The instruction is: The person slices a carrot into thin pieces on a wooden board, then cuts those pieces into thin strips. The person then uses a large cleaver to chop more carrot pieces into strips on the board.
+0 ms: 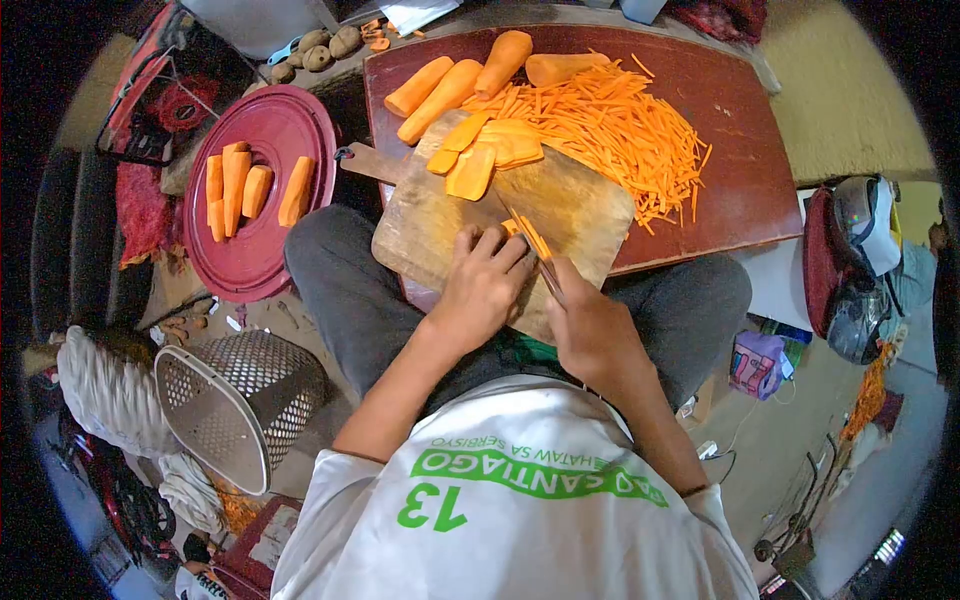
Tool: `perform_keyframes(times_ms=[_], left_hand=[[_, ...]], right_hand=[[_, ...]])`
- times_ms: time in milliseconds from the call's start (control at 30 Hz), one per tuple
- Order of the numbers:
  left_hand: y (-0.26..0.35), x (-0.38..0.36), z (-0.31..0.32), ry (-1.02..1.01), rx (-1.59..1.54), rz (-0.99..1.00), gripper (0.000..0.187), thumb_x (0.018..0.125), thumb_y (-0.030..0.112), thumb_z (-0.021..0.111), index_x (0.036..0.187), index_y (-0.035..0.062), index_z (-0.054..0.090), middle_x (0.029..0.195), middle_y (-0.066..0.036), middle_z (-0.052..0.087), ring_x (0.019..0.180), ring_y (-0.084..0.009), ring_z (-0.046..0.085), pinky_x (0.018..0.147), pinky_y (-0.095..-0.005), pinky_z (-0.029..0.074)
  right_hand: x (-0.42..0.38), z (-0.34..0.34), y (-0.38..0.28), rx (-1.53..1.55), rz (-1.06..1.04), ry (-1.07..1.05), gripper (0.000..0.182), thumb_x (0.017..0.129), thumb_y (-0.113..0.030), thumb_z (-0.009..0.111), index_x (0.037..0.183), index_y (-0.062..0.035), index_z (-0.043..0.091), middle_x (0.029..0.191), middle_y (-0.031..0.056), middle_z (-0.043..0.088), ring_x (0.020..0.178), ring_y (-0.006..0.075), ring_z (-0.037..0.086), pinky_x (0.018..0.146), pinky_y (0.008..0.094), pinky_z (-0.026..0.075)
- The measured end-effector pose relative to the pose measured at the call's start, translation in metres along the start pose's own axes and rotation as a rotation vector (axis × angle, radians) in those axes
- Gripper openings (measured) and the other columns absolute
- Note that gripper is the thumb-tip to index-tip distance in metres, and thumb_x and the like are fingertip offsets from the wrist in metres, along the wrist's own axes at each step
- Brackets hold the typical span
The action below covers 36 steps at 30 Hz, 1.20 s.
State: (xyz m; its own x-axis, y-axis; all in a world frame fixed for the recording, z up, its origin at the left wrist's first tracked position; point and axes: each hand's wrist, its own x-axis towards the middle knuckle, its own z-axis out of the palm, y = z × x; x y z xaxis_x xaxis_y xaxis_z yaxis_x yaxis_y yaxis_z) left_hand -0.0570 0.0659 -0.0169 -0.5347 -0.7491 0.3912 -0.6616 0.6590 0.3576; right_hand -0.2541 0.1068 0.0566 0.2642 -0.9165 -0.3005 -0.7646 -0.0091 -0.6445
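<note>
On the wooden cutting board (410, 235), my left hand (485, 280) has its fingers curled down against a small stack of carrot pieces. My right hand (585, 325) is wrapped round the handle of a knife (550, 278), whose blade stands beside the carrot sticks (530, 232) next to my left fingertips. Flat carrot slices (510, 143) overlap near the board's upper edge. Behind and to the right lies a large heap of thin carrot strips (620, 130). Several peeled carrots (440, 100) rest at the back left of the red table (740, 150).
Several carrot pieces (234, 185) lie on a round red lid (265, 115) at the left. Below it, a perforated basket (215, 400) lies tipped over. Potatoes (345, 41) sit behind the table. A purple bag (757, 362) and helmets (855, 315) are at the right.
</note>
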Motion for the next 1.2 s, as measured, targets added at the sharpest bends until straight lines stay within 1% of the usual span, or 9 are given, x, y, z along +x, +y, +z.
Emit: perform_keyframes(times_ms=[67,167,267,467,600,767,867,1067,1200], left_hand=[[0.000,0.000,-0.002,-0.010,-0.012,0.004,0.034,0.082,0.014,0.071,0.113,0.0002,0.076,0.111,-0.011,0.065,0.112,-0.0324,0.059,0.104,-0.0530,0.043],[0.000,0.001,-0.001,0.000,-0.014,0.011,0.032,0.083,0.014,0.070,0.111,0.0001,0.076,0.111,-0.011,0.065,0.112,-0.0324,0.059,0.104,-0.0526,0.043],[-0.002,0.000,0.002,0.012,-0.004,0.019,0.031,0.083,0.014,0.069,0.110,0.0001,0.077,0.110,-0.011,0.065,0.112,-0.0330,0.059,0.104,-0.0522,0.043],[-0.001,0.000,0.003,0.019,0.012,0.028,0.030,0.086,0.015,0.067,0.110,0.0007,0.077,0.110,-0.011,0.065,0.112,-0.0346,0.059,0.103,-0.0530,0.042],[0.000,-0.001,0.000,-0.014,0.016,0.004,0.030,0.086,0.016,0.067,0.110,0.0015,0.078,0.110,-0.011,0.065,0.113,-0.0344,0.059,0.103,-0.0543,0.041],[0.000,-0.001,-0.001,0.020,0.042,0.008,0.030,0.086,0.016,0.067,0.110,0.0022,0.079,0.110,-0.010,0.065,0.113,-0.0337,0.058,0.101,-0.0540,0.041],[-0.001,-0.002,-0.001,0.042,0.054,0.016,0.029,0.086,0.017,0.067,0.109,0.0028,0.079,0.110,-0.009,0.064,0.112,-0.0328,0.058,0.099,-0.0537,0.042],[-0.001,-0.003,-0.001,0.006,0.051,0.013,0.027,0.087,0.018,0.067,0.107,0.0039,0.079,0.109,-0.008,0.065,0.111,-0.0306,0.059,0.097,-0.0528,0.042],[0.000,-0.003,-0.002,0.006,0.066,0.014,0.024,0.088,0.018,0.066,0.104,0.0043,0.079,0.110,-0.007,0.064,0.111,-0.0301,0.059,0.098,-0.0521,0.042]], right_hand=[[0.014,0.001,-0.006,-0.065,0.017,0.010,0.048,0.107,-0.016,0.057,0.152,-0.0031,0.045,0.118,0.0313,0.071,0.108,0.0531,0.069,0.089,0.0614,0.055],[-0.004,-0.005,0.002,0.010,-0.108,0.087,0.044,0.107,-0.016,0.057,0.148,-0.0034,0.047,0.118,0.0306,0.071,0.108,0.0528,0.069,0.089,0.0604,0.055],[-0.033,-0.023,-0.014,-0.011,0.103,-0.059,0.041,0.107,-0.015,0.057,0.145,-0.0028,0.048,0.117,0.0306,0.071,0.108,0.0525,0.069,0.089,0.0593,0.056],[-0.012,0.000,0.006,0.023,-0.074,0.060,0.041,0.107,-0.016,0.057,0.146,-0.0038,0.048,0.115,0.0312,0.071,0.108,0.0525,0.069,0.087,0.0596,0.056],[0.015,-0.002,-0.005,-0.013,-0.022,0.029,0.043,0.106,-0.017,0.059,0.147,-0.0046,0.048,0.115,0.0321,0.071,0.108,0.0530,0.069,0.088,0.0607,0.056],[-0.035,-0.021,-0.014,-0.026,0.134,-0.053,0.044,0.106,-0.016,0.059,0.148,-0.0058,0.048,0.115,0.0328,0.070,0.108,0.0543,0.068,0.090,0.0606,0.055],[-0.053,-0.016,-0.004,0.008,0.052,0.027,0.044,0.106,-0.015,0.058,0.147,-0.0057,0.047,0.114,0.0326,0.070,0.107,0.0549,0.067,0.090,0.0605,0.055],[0.012,0.001,-0.008,0.013,-0.012,0.046,0.044,0.106,-0.015,0.058,0.147,-0.0038,0.047,0.113,0.0326,0.070,0.106,0.0556,0.067,0.088,0.0590,0.055],[-0.016,-0.013,-0.009,0.013,0.031,-0.031,0.046,0.106,-0.013,0.058,0.149,-0.0046,0.046,0.114,0.0332,0.070,0.107,0.0555,0.067,0.088,0.0601,0.055]])
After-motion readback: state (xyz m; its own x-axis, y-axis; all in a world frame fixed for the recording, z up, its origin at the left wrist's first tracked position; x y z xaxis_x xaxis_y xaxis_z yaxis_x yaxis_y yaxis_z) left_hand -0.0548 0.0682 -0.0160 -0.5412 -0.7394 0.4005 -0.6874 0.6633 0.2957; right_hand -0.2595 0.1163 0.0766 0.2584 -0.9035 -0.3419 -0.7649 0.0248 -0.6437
